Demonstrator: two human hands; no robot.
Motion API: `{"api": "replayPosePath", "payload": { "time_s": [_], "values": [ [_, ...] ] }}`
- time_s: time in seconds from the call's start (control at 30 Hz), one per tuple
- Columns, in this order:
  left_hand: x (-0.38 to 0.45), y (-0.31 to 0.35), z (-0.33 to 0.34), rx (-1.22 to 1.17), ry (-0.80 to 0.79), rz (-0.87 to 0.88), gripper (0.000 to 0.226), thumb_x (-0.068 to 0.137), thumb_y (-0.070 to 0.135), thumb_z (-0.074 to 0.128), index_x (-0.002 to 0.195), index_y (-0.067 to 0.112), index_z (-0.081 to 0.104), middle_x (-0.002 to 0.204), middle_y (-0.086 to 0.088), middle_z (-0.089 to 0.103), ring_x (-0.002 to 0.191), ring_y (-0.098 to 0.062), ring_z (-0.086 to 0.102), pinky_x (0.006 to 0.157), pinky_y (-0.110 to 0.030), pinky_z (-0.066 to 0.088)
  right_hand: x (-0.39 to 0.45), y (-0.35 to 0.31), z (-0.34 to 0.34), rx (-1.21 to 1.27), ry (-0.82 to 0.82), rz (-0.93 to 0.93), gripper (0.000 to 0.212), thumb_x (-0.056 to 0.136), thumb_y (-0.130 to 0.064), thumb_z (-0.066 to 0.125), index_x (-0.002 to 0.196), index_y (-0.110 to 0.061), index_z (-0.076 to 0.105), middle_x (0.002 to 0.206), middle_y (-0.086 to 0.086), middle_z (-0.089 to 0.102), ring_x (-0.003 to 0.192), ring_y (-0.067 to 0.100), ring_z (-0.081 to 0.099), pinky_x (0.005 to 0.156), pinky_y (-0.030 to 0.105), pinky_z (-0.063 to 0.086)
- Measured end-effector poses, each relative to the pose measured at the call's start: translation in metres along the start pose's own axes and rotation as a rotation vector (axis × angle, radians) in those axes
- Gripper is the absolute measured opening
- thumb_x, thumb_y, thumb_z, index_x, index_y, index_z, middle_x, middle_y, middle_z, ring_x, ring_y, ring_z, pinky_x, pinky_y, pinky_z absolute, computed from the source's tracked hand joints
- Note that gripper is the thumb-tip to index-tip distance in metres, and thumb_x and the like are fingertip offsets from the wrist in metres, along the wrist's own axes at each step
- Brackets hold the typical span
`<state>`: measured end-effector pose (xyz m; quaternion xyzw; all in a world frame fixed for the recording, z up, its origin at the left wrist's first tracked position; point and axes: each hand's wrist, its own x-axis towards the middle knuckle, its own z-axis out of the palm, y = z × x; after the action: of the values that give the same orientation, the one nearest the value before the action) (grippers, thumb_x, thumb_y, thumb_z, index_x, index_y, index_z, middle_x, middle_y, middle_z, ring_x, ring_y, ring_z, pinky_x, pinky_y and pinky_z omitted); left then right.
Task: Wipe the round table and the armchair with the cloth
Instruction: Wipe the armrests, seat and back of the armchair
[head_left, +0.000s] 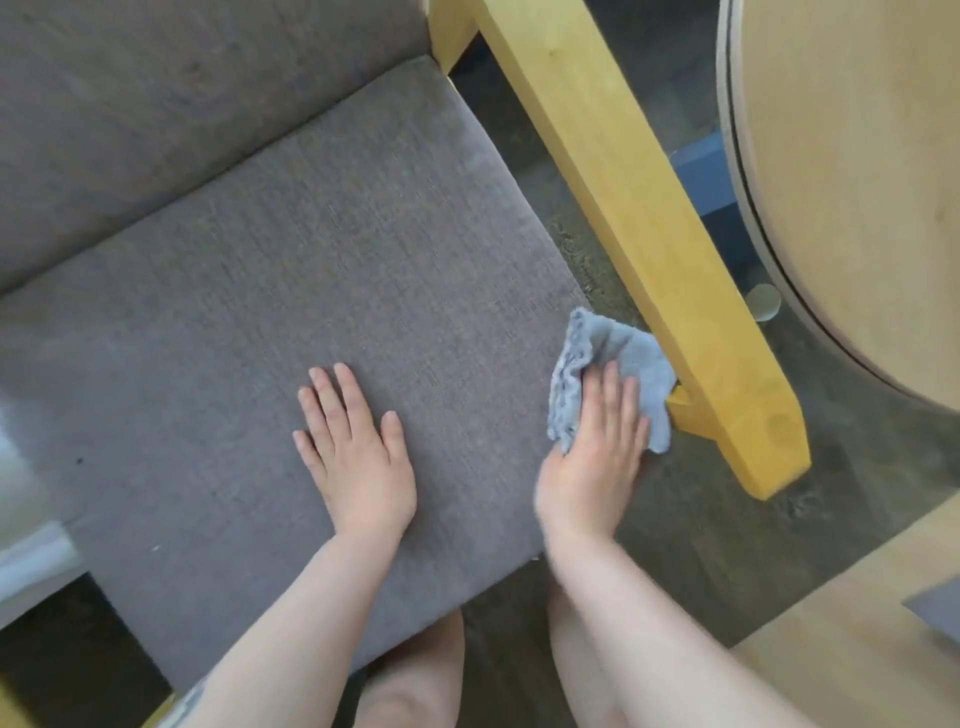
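The armchair fills the left and middle of the head view, with a grey fabric seat cushion (322, 270) and a yellow wooden armrest (628, 208) running down its right side. My left hand (358, 447) lies flat on the seat cushion, fingers spread, holding nothing. My right hand (597, 452) presses a light blue cloth (608, 353) against the cushion's right front corner, right beside the armrest. The cloth bunches up ahead of my fingers. The round wooden table (862, 171) stands at the right edge, only partly in view.
Grey carpet (727, 545) lies under the chair and table. A pale wooden surface (857, 649) shows at the bottom right. A white object (26, 519) sits at the left edge. My bare legs (415, 686) are at the bottom.
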<state>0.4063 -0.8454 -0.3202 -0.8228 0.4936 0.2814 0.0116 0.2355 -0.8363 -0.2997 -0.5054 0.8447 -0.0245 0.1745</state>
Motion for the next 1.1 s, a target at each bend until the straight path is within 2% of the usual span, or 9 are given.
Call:
{"api": "replayPosePath", "payload": {
  "time_s": [0.2,0.33,0.37,0.47,0.53,0.7,0.9,1.03,1.1],
  "values": [
    [-0.002,0.0,0.001,-0.043,-0.007,-0.014,0.064,0.098,0.018,0.039,0.153,0.017,0.006,0.161,-0.001,-0.003,0.148,-0.021,-0.005,0.117,-0.046,-0.002,0.031,-0.029,0.02,-0.143,-0.226,-1.001,0.067,0.076,-0.016,0.043,0.143,-0.019,0.043,0.151,-0.001,0.037,0.141,0.018,0.029,0.113,0.039,0.017],
    [-0.003,-0.014,-0.001,-0.018,-0.016,0.058,0.063,0.1,0.029,0.036,0.153,0.021,0.003,0.16,0.004,-0.007,0.147,-0.017,-0.009,0.116,-0.045,-0.005,0.066,-0.045,0.007,-0.026,-0.007,-0.027,0.074,0.083,-0.007,0.049,0.151,-0.021,0.022,0.159,-0.004,0.014,0.147,0.018,0.005,0.12,0.042,0.002],
    [-0.004,-0.014,0.0,-0.022,-0.011,0.057,0.061,0.1,0.03,0.032,0.153,0.021,0.004,0.159,0.004,-0.007,0.147,-0.017,-0.008,0.116,-0.046,-0.004,0.051,-0.064,0.008,-0.023,-0.018,-0.034,0.072,0.084,-0.01,0.045,0.151,-0.021,0.021,0.16,-0.004,0.012,0.148,0.02,0.002,0.12,0.043,0.0],
    [-0.005,-0.007,0.001,-0.054,-0.018,0.009,0.063,0.092,0.031,0.026,0.153,0.015,0.016,0.159,0.002,-0.003,0.147,-0.019,-0.004,0.116,-0.048,-0.001,0.011,-0.071,0.023,-0.098,-0.264,-0.855,0.066,0.082,-0.02,0.038,0.148,-0.022,0.034,0.156,-0.002,0.026,0.145,0.023,0.019,0.117,0.044,0.014],
    [-0.003,-0.008,-0.001,-0.067,-0.021,0.023,0.064,0.092,0.033,0.024,0.153,0.016,0.014,0.158,0.004,-0.004,0.147,-0.018,-0.004,0.116,-0.047,-0.001,0.057,-0.054,0.02,-0.178,-0.266,-1.139,0.066,0.082,-0.016,0.045,0.146,-0.024,0.037,0.154,-0.004,0.031,0.143,0.02,0.026,0.115,0.041,0.018],
    [0.033,-0.027,-0.015,-0.003,0.026,0.102,0.064,0.091,0.047,0.01,0.15,0.027,-0.006,0.155,0.012,-0.013,0.147,-0.013,-0.008,0.116,-0.042,-0.005,0.11,-0.113,0.015,-0.163,-0.049,-0.171,0.072,0.095,-0.017,0.046,0.153,-0.023,0.005,0.161,-0.002,-0.001,0.147,0.023,-0.005,0.119,0.044,-0.002],
    [0.087,-0.031,-0.034,0.073,0.059,0.168,0.07,0.091,0.046,0.011,0.153,0.014,0.008,0.158,0.003,-0.004,0.148,-0.02,0.0,0.117,-0.042,0.0,0.129,-0.178,0.03,-0.308,-0.375,-1.227,0.068,0.095,-0.02,0.044,0.152,-0.031,0.009,0.16,-0.007,0.005,0.147,0.017,-0.001,0.117,0.037,-0.004],
    [0.092,-0.037,-0.033,0.08,0.057,0.205,0.067,0.092,0.047,0.007,0.151,0.018,-0.006,0.157,0.005,-0.011,0.147,-0.018,-0.006,0.116,-0.041,-0.005,0.181,-0.195,0.022,-0.332,-0.139,-0.428,0.068,0.097,-0.019,0.042,0.153,-0.027,0.004,0.161,-0.002,-0.002,0.147,0.023,-0.005,0.119,0.045,0.001],
    [0.088,-0.028,-0.028,0.055,0.098,0.147,0.065,0.093,0.044,0.011,0.152,0.017,-0.002,0.158,0.004,-0.007,0.147,-0.018,-0.002,0.116,-0.043,-0.005,0.161,-0.227,0.032,-0.333,-0.174,-0.46,0.067,0.097,-0.024,0.039,0.153,-0.025,0.001,0.161,0.001,-0.005,0.147,0.027,-0.007,0.118,0.047,0.0]
  ]
}}
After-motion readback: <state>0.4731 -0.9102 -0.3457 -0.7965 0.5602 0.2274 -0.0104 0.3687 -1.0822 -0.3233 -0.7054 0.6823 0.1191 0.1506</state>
